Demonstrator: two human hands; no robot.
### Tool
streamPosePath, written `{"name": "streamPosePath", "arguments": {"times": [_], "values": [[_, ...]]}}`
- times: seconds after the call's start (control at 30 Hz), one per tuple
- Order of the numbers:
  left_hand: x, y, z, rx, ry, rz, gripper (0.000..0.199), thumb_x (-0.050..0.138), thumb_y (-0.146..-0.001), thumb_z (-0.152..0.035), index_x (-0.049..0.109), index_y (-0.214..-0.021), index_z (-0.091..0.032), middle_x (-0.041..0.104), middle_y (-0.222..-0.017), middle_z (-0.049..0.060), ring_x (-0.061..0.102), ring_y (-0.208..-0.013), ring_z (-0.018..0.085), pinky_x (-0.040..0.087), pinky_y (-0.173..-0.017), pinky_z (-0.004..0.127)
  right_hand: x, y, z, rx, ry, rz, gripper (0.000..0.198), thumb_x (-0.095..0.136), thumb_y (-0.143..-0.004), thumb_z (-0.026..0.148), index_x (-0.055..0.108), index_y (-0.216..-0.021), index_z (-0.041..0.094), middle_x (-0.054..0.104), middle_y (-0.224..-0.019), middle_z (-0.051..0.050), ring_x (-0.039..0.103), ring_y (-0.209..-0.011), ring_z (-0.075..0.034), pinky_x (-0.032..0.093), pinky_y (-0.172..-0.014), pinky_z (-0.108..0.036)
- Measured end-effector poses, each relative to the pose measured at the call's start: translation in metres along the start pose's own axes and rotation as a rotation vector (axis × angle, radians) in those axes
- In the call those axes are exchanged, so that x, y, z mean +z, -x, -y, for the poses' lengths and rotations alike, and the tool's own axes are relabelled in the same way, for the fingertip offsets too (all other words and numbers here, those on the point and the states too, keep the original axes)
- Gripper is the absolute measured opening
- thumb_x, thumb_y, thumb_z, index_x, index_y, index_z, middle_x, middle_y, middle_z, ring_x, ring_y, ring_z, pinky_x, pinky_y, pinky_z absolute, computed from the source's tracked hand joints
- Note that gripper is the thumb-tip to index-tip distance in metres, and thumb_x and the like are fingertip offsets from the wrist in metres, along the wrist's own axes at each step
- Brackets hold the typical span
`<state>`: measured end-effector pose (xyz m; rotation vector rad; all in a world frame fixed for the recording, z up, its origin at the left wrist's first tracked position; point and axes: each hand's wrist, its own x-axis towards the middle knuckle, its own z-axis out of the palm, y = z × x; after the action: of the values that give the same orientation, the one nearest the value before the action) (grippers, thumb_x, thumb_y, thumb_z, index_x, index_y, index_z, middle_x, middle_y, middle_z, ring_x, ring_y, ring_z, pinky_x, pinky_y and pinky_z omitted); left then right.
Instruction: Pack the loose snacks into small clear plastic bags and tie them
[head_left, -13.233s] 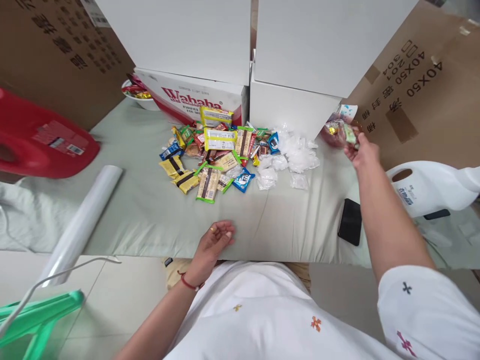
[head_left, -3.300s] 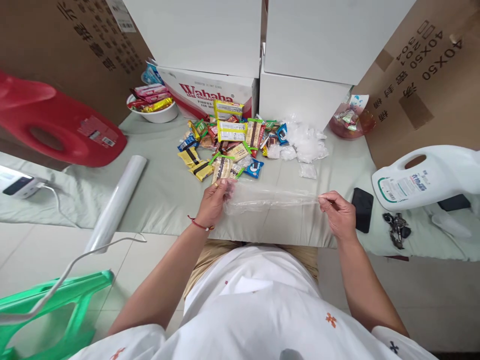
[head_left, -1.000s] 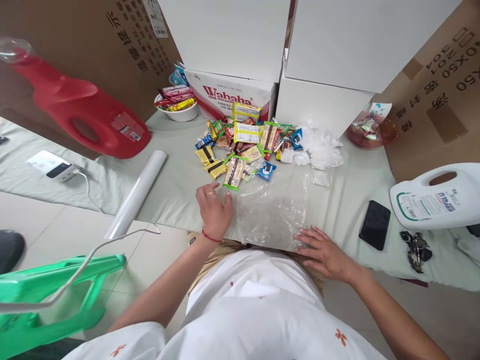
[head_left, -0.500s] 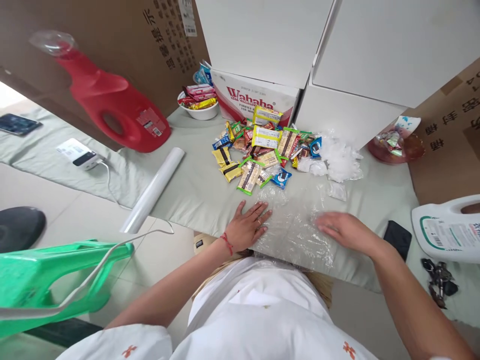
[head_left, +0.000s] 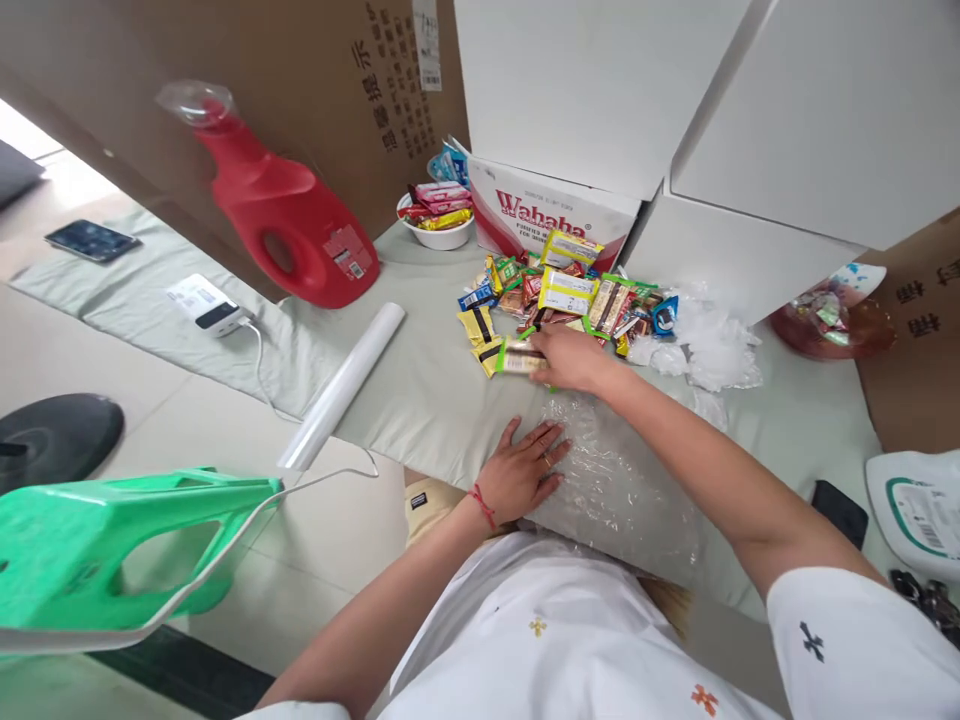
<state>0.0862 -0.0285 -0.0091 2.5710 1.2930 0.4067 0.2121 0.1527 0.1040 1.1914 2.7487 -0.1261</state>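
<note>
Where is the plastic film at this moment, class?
In the head view, the plastic film lies right of centre on the cloth, with the left hand at its left edge and the snacks just beyond it.

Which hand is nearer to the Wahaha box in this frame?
Right. The right hand holds a snack packet at the pile before the Wahaha box; the left hand lies farther off, touching the clear plastic.

A cloth-draped table (head_left: 420,370) over pale floor tiles (head_left: 322,535), ringed by a cardboard carton (head_left: 337,60), a red plastic jug (head_left: 300,225) and a green plastic stool (head_left: 75,530), suggests a household room or a small stockroom.
</note>
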Motion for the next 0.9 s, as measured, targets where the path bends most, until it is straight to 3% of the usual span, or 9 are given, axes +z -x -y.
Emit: {"name": "streamPosePath", "arguments": {"times": [0.1, 0.2, 0.3, 0.4, 0.6, 0.73, 0.9], "values": [[-0.001, 0.000, 0.000, -0.006, 0.006, -0.004, 0.054, 0.036, -0.106, -0.047, 0.042, -0.156, -0.028, 0.040, -0.164, 0.006, 0.033, -0.153, 0.023, 0.002, -0.129, 0.057, 0.008, 0.001, 0.007, 0.348, -0.077, -0.005, 0.063, 0.059, -0.093, 0.060, 0.059, -0.131, 0.010, 0.063, -0.127, -0.023, 0.062, -0.112, -0.034, 0.051, -0.089, -0.040], [-0.001, 0.000, 0.000, -0.020, 0.005, 0.000, 0.053, 0.038, -0.105, -0.047, 0.043, -0.155, -0.029, 0.043, -0.163, 0.006, 0.036, -0.152, 0.023, 0.003, -0.129, 0.057, 0.027, -0.007, 0.024, 0.467, -0.101, 0.010, 0.066, 0.073, -0.086, 0.051, 0.057, -0.131, 0.006, 0.060, -0.130, -0.026, 0.058, -0.120, -0.036, 0.051, -0.092, -0.041], [-0.001, 0.001, 0.000, -0.022, 0.010, 0.009, 0.053, 0.037, -0.105, -0.047, 0.044, -0.154, -0.028, 0.043, -0.162, 0.006, 0.036, -0.152, 0.024, 0.004, -0.129, 0.058, 0.038, -0.011, 0.028, 0.452, -0.133, -0.039, 0.058, 0.073, -0.086, 0.039, 0.057, -0.131, 0.006, 0.060, -0.129, -0.027, 0.057, -0.120, -0.036, 0.052, -0.091, -0.042], [-0.003, 0.001, -0.001, -0.022, 0.004, -0.002, 0.053, 0.039, -0.105, -0.046, 0.044, -0.155, -0.029, 0.043, -0.162, 0.007, 0.037, -0.152, 0.025, 0.006, -0.128, 0.059, 0.034, 0.006, 0.008, 0.411, -0.181, -0.027, 0.049, 0.071, -0.084, 0.038, 0.063, -0.122, 0.009, 0.064, -0.122, -0.022, 0.061, -0.110, -0.033, 0.051, -0.089, -0.039], [-0.006, 0.000, -0.002, -0.061, -0.001, -0.024, 0.055, 0.043, -0.103, -0.047, 0.043, -0.155, -0.029, 0.042, -0.163, 0.008, 0.034, -0.153, 0.028, 0.011, -0.127, 0.061, 0.013, 0.119, -0.040, 0.272, -0.312, -0.058, 0.049, 0.077, -0.075, 0.039, 0.064, -0.117, 0.017, 0.062, -0.108, -0.011, 0.059, -0.099, -0.028, 0.047, -0.084, -0.036], [-0.007, -0.001, -0.001, -0.077, 0.007, -0.016, 0.059, 0.044, -0.102, -0.047, 0.039, -0.158, -0.028, 0.042, -0.163, 0.008, 0.034, -0.153, 0.029, 0.010, -0.127, 0.060, 0.034, 0.180, -0.029, 0.212, -0.321, 0.025, 0.046, 0.080, -0.074, 0.032, 0.064, -0.115, 0.019, 0.061, -0.106, -0.010, 0.055, -0.099, -0.028, 0.045, -0.085, -0.036], [-0.010, -0.004, 0.006, -0.063, 0.014, 0.016, 0.063, 0.046, -0.101, -0.043, 0.034, -0.160, -0.025, 0.044, -0.161, 0.012, 0.039, -0.151, 0.031, 0.008, -0.126, 0.064, 0.068, 0.198, -0.013, 0.213, -0.307, 0.082, 0.065, 0.082, -0.077, 0.035, 0.058, -0.137, 0.021, 0.060, -0.128, -0.015, 0.050, -0.114, -0.034, 0.042, -0.096, -0.047]]}}
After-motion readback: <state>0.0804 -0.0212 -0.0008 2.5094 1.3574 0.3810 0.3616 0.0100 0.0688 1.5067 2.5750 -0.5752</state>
